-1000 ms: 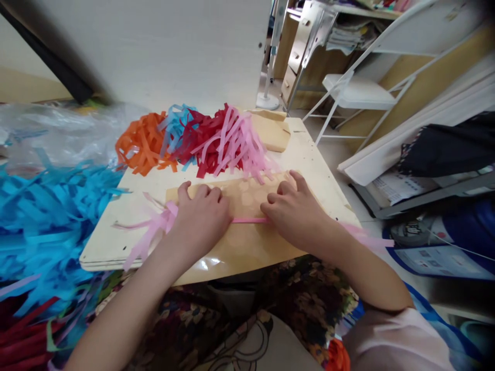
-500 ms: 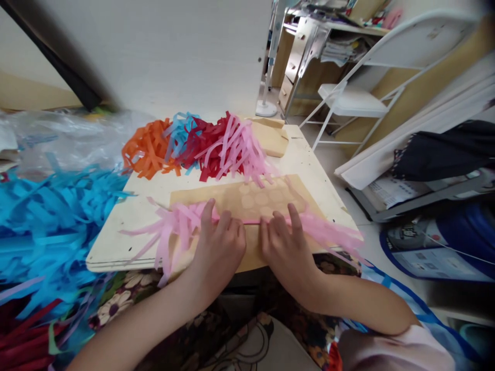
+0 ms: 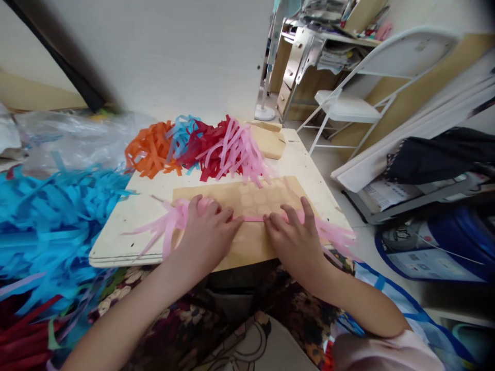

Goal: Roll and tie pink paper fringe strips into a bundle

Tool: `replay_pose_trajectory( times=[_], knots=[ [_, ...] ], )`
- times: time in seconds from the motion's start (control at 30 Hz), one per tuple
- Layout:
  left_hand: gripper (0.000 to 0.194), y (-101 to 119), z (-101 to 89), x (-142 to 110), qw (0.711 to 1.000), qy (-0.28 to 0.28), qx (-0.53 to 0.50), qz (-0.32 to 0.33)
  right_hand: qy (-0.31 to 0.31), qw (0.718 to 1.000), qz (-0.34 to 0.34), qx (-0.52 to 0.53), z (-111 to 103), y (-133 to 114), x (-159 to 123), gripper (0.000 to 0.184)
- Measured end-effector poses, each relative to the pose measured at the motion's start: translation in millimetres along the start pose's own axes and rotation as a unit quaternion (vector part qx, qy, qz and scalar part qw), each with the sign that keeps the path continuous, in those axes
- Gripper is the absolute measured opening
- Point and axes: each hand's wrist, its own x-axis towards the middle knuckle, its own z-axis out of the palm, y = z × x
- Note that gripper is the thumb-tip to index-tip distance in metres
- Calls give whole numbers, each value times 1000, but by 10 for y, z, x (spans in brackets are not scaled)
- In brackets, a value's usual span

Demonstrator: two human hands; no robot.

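A pink tissue-paper tassel [image 3: 253,218] lies across a brown paper sheet [image 3: 247,250], its middle rolled into a thin band and its fringed ends spread to both sides. My left hand [image 3: 207,229] holds the band left of centre, fingers bent over it and the thumb pointing inward along it. Right of centre, my right hand [image 3: 294,234] has its fingertips on the same band, with the index and middle fingers bent and some fingers raised. A short stretch of the band shows between the hands. The paper under my palms is hidden.
At the back of the white board table [image 3: 135,221] lie orange [image 3: 149,149], blue [image 3: 184,135], red [image 3: 211,147] and pink [image 3: 245,149] fringed tassels beside a folded brown paper piece [image 3: 269,140]. Blue fringe [image 3: 58,216] heaps at left. A white folding chair [image 3: 348,105] stands behind right.
Both hands have loosened from tighter curls and spread their fingers somewhat along the pink band. The right hand has shifted slightly outward. The camera view has moved a little.
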Motion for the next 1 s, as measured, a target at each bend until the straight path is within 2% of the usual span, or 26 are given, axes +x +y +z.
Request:
replay_pose_trajectory(
  times=[0.13,0.3,0.43,0.5,0.6,0.67,0.73,0.77,0.83,0.87,0.93,1.0],
  knots=[
    [20,-128,-14,29,999,-11,-42,3,-27,999,6,47,2,128,-8,20],
    [18,-294,20,139,987,-51,-151,-1,-103,986,-26,129,0,308,149,18],
    [17,-328,41,195,982,-60,-179,-9,-109,980,-54,158,67,383,245,14],
    [17,-289,35,184,989,-24,-147,5,-86,983,-61,147,91,374,245,16],
    [19,-183,-28,103,994,81,-63,33,-31,992,-50,112,23,347,192,19],
    [17,-104,-123,6,987,152,-32,38,10,995,-35,97,-126,350,123,19],
    [16,-33,-255,-115,982,171,-57,54,25,992,-27,117,-354,378,23,17],
    [15,-2,-324,-176,982,144,-98,77,8,989,-33,146,-483,398,-37,15],
    [14,55,-442,-277,962,28,-223,158,-65,967,-71,237,-732,439,-157,14],
    [14,83,-479,-311,934,-44,-287,206,-117,945,-100,288,-834,456,-210,15],
    [12,141,-502,-340,861,-166,-380,295,-210,895,-152,364,-960,477,-285,15],
    [15,193,-468,-325,802,-221,-438,341,-271,853,-189,404,-971,481,-313,13]
  ],
)
